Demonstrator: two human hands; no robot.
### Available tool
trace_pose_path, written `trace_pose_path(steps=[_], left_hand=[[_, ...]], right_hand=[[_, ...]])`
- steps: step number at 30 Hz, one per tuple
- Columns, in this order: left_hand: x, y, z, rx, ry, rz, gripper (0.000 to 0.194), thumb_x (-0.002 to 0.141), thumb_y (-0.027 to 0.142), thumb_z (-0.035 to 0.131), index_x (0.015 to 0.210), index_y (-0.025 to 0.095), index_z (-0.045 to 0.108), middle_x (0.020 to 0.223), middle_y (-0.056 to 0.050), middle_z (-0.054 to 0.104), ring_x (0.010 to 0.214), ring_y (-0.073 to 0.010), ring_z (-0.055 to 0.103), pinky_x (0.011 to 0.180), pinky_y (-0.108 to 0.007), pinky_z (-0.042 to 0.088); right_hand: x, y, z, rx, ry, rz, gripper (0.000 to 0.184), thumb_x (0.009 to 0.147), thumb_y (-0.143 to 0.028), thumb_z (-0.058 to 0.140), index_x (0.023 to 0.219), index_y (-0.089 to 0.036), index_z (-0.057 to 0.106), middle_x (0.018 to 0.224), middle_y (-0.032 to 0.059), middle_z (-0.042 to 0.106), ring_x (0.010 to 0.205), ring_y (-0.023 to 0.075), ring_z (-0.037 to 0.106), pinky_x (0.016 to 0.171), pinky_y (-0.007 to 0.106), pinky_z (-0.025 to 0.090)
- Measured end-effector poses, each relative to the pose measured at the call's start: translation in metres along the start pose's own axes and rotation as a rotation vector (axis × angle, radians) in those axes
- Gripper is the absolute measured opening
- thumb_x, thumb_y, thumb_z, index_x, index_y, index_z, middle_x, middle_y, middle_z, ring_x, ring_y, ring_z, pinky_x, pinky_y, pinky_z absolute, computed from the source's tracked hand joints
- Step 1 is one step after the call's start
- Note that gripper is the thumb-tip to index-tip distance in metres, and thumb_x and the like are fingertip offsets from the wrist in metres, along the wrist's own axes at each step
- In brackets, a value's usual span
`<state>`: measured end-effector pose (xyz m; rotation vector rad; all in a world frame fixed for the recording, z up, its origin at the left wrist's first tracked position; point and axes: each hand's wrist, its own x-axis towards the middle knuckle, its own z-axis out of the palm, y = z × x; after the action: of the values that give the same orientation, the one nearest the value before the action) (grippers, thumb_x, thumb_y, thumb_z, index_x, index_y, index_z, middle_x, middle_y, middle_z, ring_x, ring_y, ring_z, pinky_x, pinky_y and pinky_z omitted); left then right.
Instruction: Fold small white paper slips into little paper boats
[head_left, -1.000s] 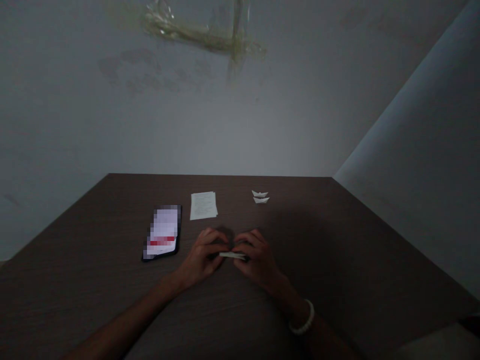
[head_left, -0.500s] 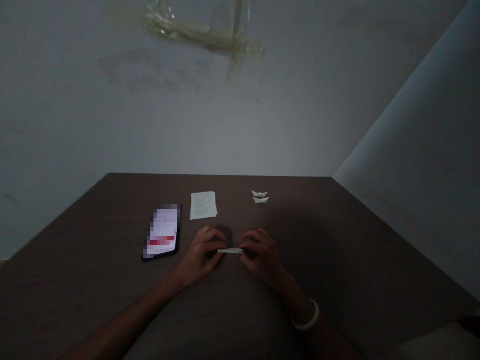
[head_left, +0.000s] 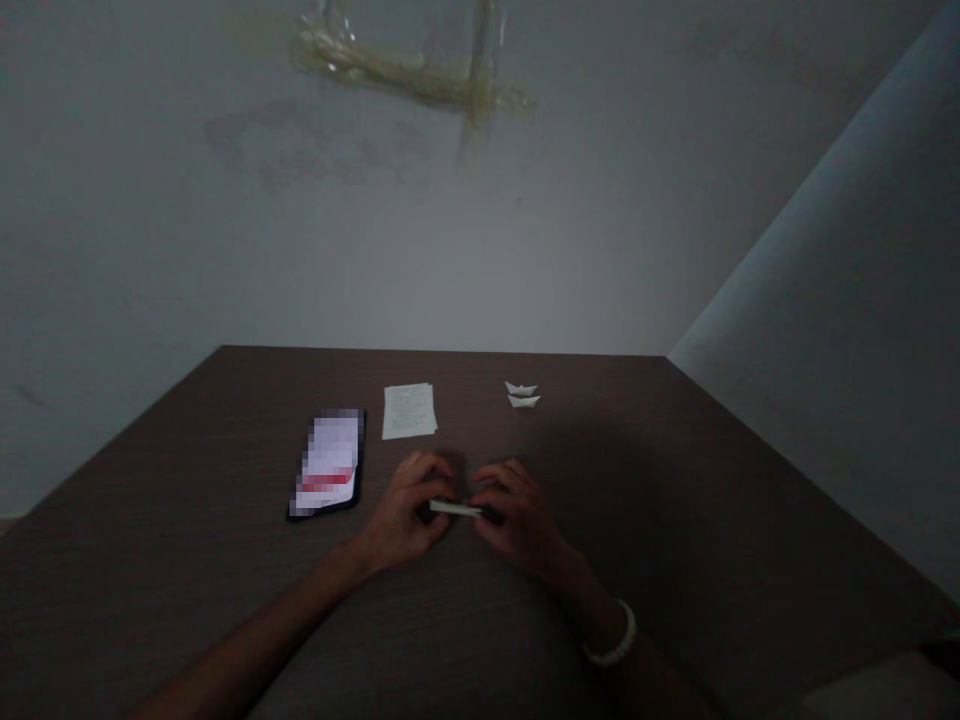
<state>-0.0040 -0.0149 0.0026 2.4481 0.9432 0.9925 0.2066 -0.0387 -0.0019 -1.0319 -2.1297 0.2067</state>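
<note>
A narrow strip of folded white paper is held edge-on between my two hands, just above or on the dark table. My left hand pinches its left end between thumb and fingers. At the other end, my right hand has thumb and fingers closed on the paper, with a pale bracelet around that wrist. Farther back lie two small folded paper boats, one behind the other. How the held paper is folded cannot be made out.
A phone with a lit, blurred screen lies left of my left hand. Behind the hands sits a small stack of printed paper sheets. The brown table meets a stained wall at its far edge.
The folded paper has shifted slightly left and tilted, its right end now lower. My right hand has moved a little to the left, closer to my left hand.
</note>
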Motion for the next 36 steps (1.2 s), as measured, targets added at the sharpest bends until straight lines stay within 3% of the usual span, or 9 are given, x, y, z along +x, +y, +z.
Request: trace_pose_path(steps=[12, 16, 20, 27, 36], left_hand=[[0.004, 0.003, -0.004, 0.016, 0.111, -0.064, 0.008, 0.080, 0.017, 0.053, 0.078, 0.019, 0.061, 0.100, -0.006, 0.056, 0.097, -0.0227, 0.052, 0.084, -0.038, 0.045], [0.003, 0.003, -0.004, 0.000, 0.119, -0.061, 0.010, 0.084, 0.020, 0.053, 0.090, 0.019, 0.060, 0.102, -0.006, 0.056, 0.098, -0.0226, 0.053, 0.085, -0.038, 0.046], [-0.001, 0.004, -0.003, -0.018, 0.079, 0.004, 0.017, 0.084, 0.021, 0.056, 0.101, 0.020, 0.057, 0.107, -0.007, 0.055, 0.102, -0.0226, 0.052, 0.087, -0.039, 0.046], [-0.003, 0.006, -0.001, 0.073, 0.159, 0.170, 0.011, 0.085, 0.014, 0.058, 0.095, 0.018, 0.059, 0.104, -0.008, 0.056, 0.096, -0.0211, 0.055, 0.081, -0.037, 0.048], [-0.005, 0.005, 0.002, 0.155, 0.191, 0.263, 0.022, 0.085, 0.013, 0.059, 0.107, 0.018, 0.061, 0.103, -0.009, 0.057, 0.092, -0.0209, 0.056, 0.076, -0.037, 0.050]], right_hand=[[-0.005, 0.015, -0.011, -0.044, 0.050, 0.028, 0.024, 0.067, -0.006, 0.069, 0.083, -0.023, 0.067, 0.103, 0.0038, 0.063, 0.094, 0.0213, 0.053, 0.083, 0.035, 0.046], [-0.004, 0.015, -0.012, -0.058, 0.037, 0.045, 0.022, 0.068, -0.007, 0.069, 0.082, -0.023, 0.068, 0.101, 0.0041, 0.064, 0.094, 0.0219, 0.053, 0.082, 0.035, 0.046], [-0.005, 0.016, -0.010, -0.061, 0.039, 0.075, 0.021, 0.068, -0.007, 0.068, 0.081, -0.023, 0.068, 0.099, 0.0043, 0.064, 0.094, 0.0221, 0.053, 0.082, 0.036, 0.046], [-0.005, 0.017, -0.009, -0.077, 0.026, 0.087, 0.017, 0.069, -0.008, 0.067, 0.078, -0.022, 0.066, 0.096, 0.0047, 0.064, 0.092, 0.0224, 0.053, 0.080, 0.036, 0.047], [-0.004, 0.015, -0.009, -0.094, 0.000, 0.103, 0.013, 0.070, -0.009, 0.066, 0.075, -0.021, 0.064, 0.094, 0.0045, 0.064, 0.091, 0.0219, 0.052, 0.080, 0.036, 0.046]])
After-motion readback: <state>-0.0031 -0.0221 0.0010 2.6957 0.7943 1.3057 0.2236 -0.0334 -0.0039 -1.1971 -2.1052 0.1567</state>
